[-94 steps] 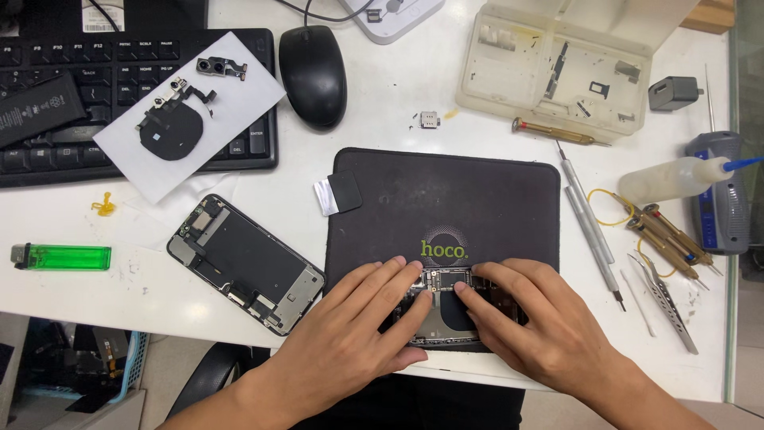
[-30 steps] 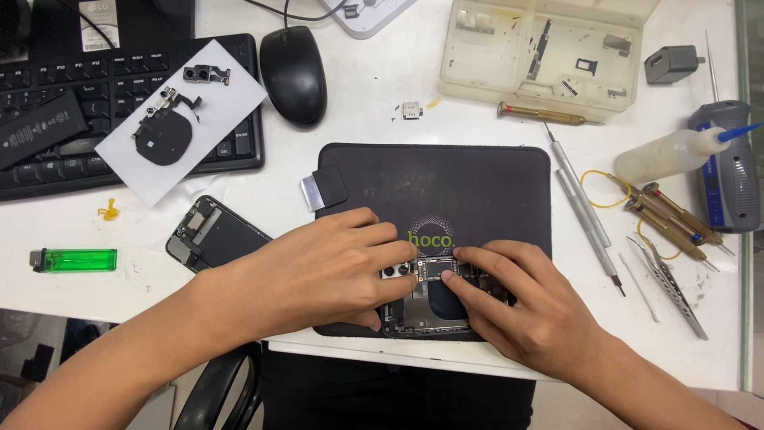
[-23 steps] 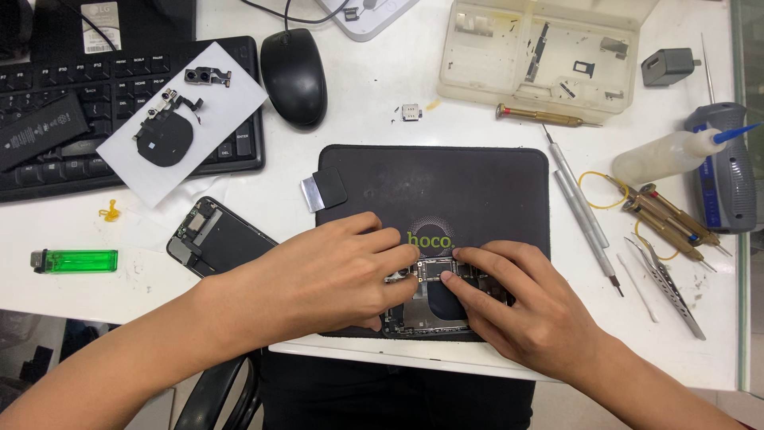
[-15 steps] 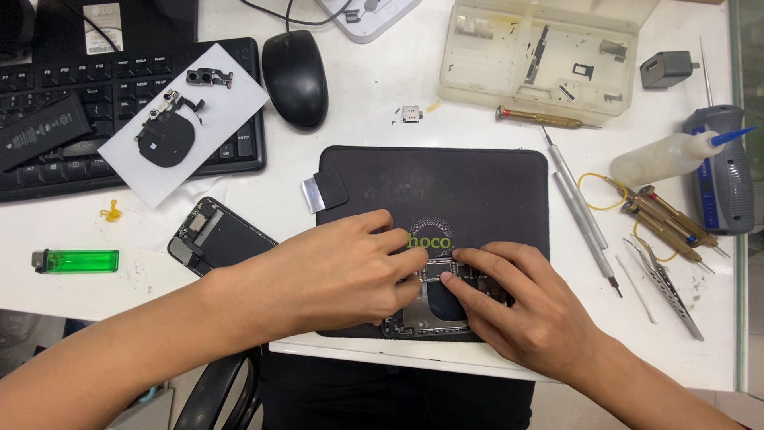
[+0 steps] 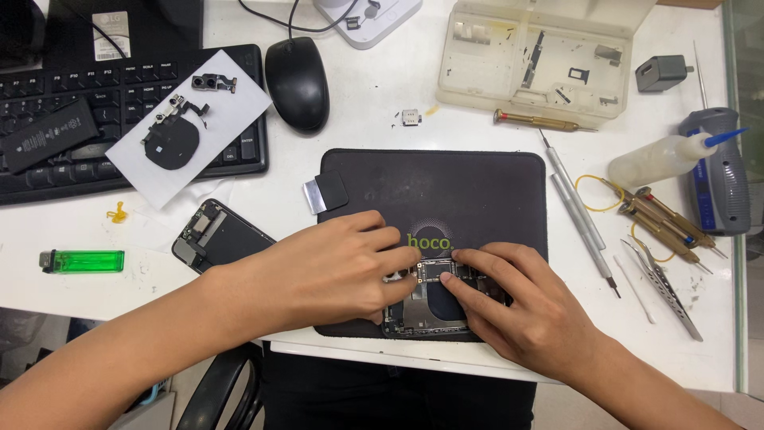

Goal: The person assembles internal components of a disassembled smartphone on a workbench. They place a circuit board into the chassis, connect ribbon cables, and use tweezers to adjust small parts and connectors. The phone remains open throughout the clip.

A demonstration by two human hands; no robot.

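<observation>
On the dark work mat (image 5: 477, 183) near the front edge of the white table (image 5: 374, 135), an opened phone body (image 5: 426, 306) lies flat with its inner parts upward. The left hand (image 5: 330, 271) rests over the left side of the phone body, fingers bent and closed around its edge, so it holds the phone steady. The right hand (image 5: 517, 306) presses its fingertips (image 5: 454, 279) on the small board at the top of the phone; the fingers are curled and pushing, not lifted.

To do this well, I judge that the left hand should keep the body from sliding on the mat while the right fingertips push straight down and gently, because the small connectors there can bend if the force comes from the side.

A separate screen part (image 5: 219, 239) lies left of the mat, partly under the left forearm. A green lighter (image 5: 82, 260) is further left, well apart. Tweezers (image 5: 664, 279) and thin metal tools (image 5: 577, 211) lie to the right, untouched.

Compared with three seconds ago, the left arm now crosses over the screen part, which was fully visible then, and the left hand has moved a little higher on the phone. The right hand stays almost in the same place.
</observation>
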